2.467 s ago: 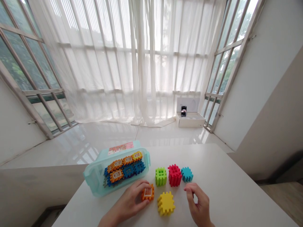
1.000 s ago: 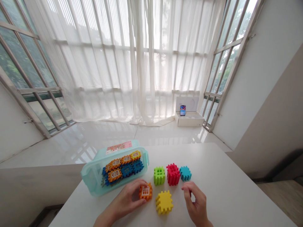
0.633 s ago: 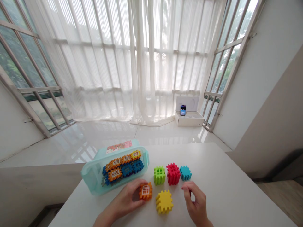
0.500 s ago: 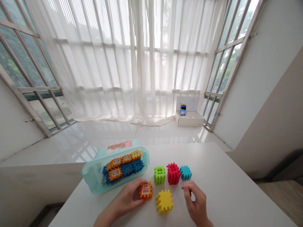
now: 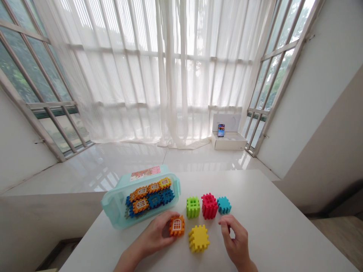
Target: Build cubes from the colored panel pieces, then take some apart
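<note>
My left hand holds an orange building block with a white window piece on its face, fingers at its left side. My right hand rests at the right with its fingers curled in; whether anything is inside them is hidden. Between the hands sits a yellow block with notched edges. Behind it stand a green block and a red block, both with window fronts. A blue block lies just beyond my right hand's fingertips.
Left of the blocks is a pale turquoise plastic bin with orange, yellow and blue notched pieces in it. All of this is on a white table. On the ledge behind, a phone leans in an open white box.
The whole view has shifted slightly. Both hands and the blocks keep the same places relative to each other.
</note>
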{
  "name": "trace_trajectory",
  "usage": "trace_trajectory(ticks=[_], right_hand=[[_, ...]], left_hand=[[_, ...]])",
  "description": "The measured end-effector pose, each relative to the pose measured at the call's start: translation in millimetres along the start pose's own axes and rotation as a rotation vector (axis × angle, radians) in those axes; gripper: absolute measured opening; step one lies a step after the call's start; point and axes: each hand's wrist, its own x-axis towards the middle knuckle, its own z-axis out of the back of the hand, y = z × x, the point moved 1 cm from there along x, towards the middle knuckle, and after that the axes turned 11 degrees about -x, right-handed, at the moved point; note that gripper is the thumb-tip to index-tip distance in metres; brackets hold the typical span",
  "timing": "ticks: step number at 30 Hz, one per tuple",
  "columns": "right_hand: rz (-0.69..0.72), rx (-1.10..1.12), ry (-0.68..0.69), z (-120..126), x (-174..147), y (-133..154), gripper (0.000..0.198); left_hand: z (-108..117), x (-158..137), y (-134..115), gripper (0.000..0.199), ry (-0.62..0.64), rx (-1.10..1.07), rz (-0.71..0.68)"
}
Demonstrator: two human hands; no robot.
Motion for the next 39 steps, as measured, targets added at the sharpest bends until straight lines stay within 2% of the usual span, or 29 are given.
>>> trace_trajectory(ticks=[5,10,20,24,27,32,35,39], right_hand=[[0.005,0.000,0.011,-0.4,0.5,0.0,0.014],[0.006,0.000,0.005,-0.6,1.5,0.7,0.014],[0.002,-0.007,0.008,0.2,1.7,1.2,0.015],[0.000,-0.009,-0.005,0.1,1.4,1.3,0.015],[-0.005,0.001,-0.063,2.6,3.2,2.9,0.016],[0.037,0.070,-0.113,6.9,27.0,12.7,0.014],[0.146,0.124,-0.146,1.7,54.6,19.0,0.014],[0.218,0.091,-0.190,-12.2,82.2,18.8,0.014]], left_hand=[[-1.3,-0.9,6.0,0.054,0.011,0.009,0.001],[-0.7,-2.1,8.4,0.068,0.002,-0.009,0.016],[3.4,0.3,-4.4,0.035,0.030,-0.039,0.018],[2.2,0.8,-7.2,0.038,0.008,-0.044,0.013],[3.0,0.9,-11.6,0.042,-0.045,-0.045,0.013],[7.4,2.1,-12.9,0.024,-0.179,0.019,-0.009],[11.8,2.7,-8.1,0.020,-0.316,0.132,-0.039],[22.4,1.2,-3.9,0.017,-0.532,0.352,-0.062]])
